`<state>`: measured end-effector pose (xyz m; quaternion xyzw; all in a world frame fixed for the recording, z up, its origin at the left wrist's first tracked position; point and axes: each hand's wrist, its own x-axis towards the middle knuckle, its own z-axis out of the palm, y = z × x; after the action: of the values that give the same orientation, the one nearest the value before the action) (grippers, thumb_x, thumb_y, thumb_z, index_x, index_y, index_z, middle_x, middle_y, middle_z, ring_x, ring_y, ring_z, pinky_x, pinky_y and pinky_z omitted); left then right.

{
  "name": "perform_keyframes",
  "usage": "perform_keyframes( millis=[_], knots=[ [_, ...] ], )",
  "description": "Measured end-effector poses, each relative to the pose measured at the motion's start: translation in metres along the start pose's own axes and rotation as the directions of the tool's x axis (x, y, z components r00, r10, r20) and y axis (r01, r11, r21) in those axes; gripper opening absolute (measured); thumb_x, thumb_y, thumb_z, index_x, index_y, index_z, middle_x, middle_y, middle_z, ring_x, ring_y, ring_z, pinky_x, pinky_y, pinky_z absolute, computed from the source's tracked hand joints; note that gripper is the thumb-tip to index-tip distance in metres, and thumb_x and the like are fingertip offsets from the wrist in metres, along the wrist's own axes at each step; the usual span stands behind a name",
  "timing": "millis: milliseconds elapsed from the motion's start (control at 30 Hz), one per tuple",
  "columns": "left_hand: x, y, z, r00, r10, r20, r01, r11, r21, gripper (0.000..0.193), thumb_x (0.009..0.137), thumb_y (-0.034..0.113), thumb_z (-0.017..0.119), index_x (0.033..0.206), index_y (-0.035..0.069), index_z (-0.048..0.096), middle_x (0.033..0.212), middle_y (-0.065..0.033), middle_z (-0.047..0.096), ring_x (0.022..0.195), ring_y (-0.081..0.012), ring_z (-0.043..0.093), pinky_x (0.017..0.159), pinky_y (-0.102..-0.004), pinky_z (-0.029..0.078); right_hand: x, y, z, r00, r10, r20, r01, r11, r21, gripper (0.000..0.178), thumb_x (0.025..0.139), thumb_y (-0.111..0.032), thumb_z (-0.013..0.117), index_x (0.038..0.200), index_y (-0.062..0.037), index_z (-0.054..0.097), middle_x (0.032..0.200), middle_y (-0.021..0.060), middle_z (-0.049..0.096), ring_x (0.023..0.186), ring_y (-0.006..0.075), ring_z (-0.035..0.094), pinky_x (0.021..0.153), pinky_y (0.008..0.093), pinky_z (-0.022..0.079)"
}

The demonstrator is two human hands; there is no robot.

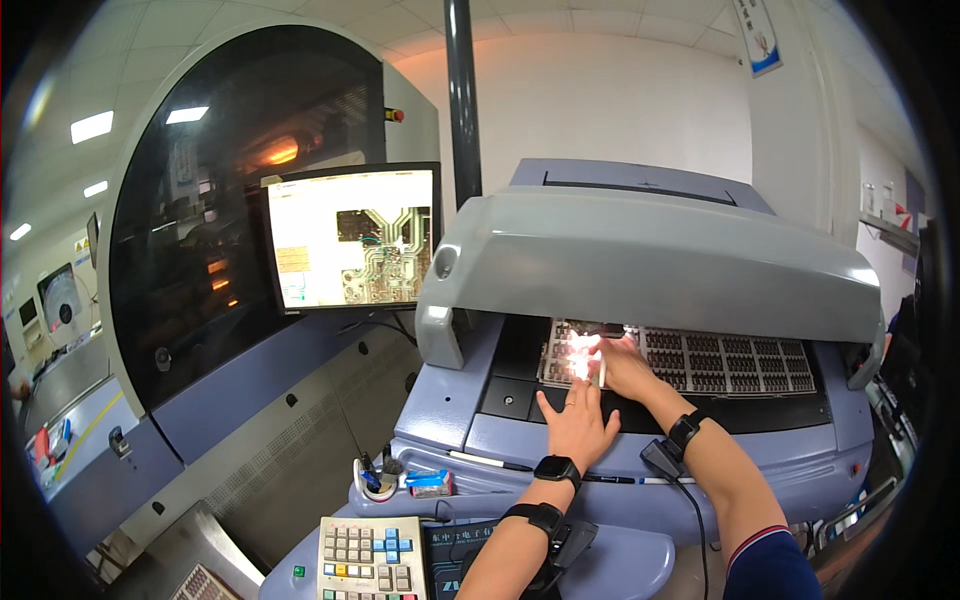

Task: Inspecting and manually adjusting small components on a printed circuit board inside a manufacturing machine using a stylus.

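A panel of circuit boards [725,362] lies on the dark bed of a grey-blue machine, under its raised grey hood [640,255]. My left hand [578,425] is spread at the panel's near left edge, fingertips reaching into a bright glare, palm down. Just to its right, my right hand [625,370] is closed over the panel's left part, around what looks like a slim white pen-like tool [602,372]. The glare washes out the tool's tip and the board beneath it.
A monitor [352,240] at the left displays a magnified circuit board. Below are a keypad [372,558], a blue-and-white packet [430,483], a white pen [488,460] and a cup of small tools [376,480]. A black cable [697,520] hangs beside my right forearm.
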<state>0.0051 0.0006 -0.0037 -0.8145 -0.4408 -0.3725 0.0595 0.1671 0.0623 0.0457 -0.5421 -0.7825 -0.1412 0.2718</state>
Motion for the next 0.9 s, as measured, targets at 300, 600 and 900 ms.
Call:
perform_keyframes(
  millis=[300, 600, 900],
  knots=[
    [-0.002, -0.002, -0.003, 1.0, -0.012, -0.001, 0.012, 1.0, 0.001, 0.054, 0.089, 0.045, 0.052, 0.126, 0.005, 0.051, 0.138, -0.0103, 0.051, 0.136, -0.0191, 0.041, 0.103, -0.0738, 0.018, -0.002, 0.0, 0.004, 0.991, -0.115, -0.066, 0.124, 0.98, 0.154, 0.022, 0.09, -0.023, 0.06, 0.101, -0.0052, 0.055, 0.099, 0.0144, 0.068, 0.097, 0.0376, 0.061, 0.087, 0.0493, 0.039],
    [0.0, 0.0, 0.0, 0.998, 0.009, -0.064, -0.01, 1.0, -0.021, 0.047, 0.089, 0.043, 0.054, 0.118, 0.006, 0.052, 0.138, -0.0128, 0.048, 0.131, -0.0217, 0.046, 0.102, -0.0743, 0.019, -0.039, -0.017, -0.024, 0.986, -0.122, -0.109, 0.135, 0.984, 0.116, 0.015, 0.092, -0.021, 0.059, 0.098, -0.0072, 0.06, 0.093, 0.0103, 0.068, 0.092, 0.0309, 0.064, 0.1, 0.0482, 0.039],
    [0.002, -0.006, -0.004, 0.999, -0.025, -0.02, 0.024, 0.998, -0.052, 0.045, 0.086, 0.04, 0.057, 0.115, 0.007, 0.051, 0.132, -0.0121, 0.051, 0.127, -0.023, 0.049, 0.102, -0.075, 0.017, -0.16, -0.102, -0.078, 0.977, -0.077, -0.199, 0.134, 0.948, 0.288, 0.01, 0.088, -0.011, 0.062, 0.097, -0.0089, 0.059, 0.095, 0.0051, 0.071, 0.094, 0.0276, 0.066, 0.098, 0.0458, 0.042]
  ],
)
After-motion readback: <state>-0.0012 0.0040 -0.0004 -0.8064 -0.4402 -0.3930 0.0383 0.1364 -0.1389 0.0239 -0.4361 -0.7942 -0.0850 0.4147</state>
